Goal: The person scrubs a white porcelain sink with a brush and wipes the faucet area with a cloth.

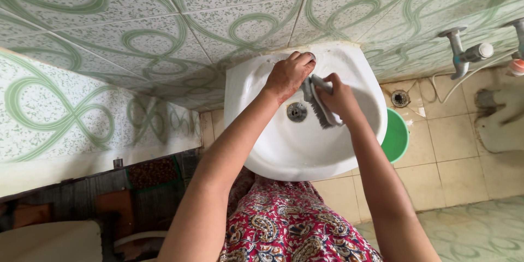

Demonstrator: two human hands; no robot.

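A person is standing over one white sink (284,153) that is hanging on the wall. Two bare arms are reaching down into it.

The right hand (339,97) is wrapping its fingers tight around the handle of a scrub brush (318,103). The brush is grey with dark bristles. It is lying inside the bowl, just to the right of the drain (296,111), and its bristles are pointing down at the white bottom. There is one brush and one drain hole.

The left hand (289,76) is holding nothing. It is lying with fingers bent on the back rim of the sink, and its fingertips are touching the rim near the wall. The two hands are sitting very close, with the top of the brush between them.

The left arm is crossing over the left part of the bowl and hiding some of it. The right arm is covering the right edge of the sink.

One green bucket (397,137) is sitting on the floor, partly hidden under the sink's right side. One round floor drain (400,98) is showing in the floor tiles just past it. One metal tap (464,54) is sticking out of the wall on the far right, well apart from the hands.

The wall tiles (164,33) are showing green swirls. The person is wearing a red patterned dress (284,229), which is showing below the sink.
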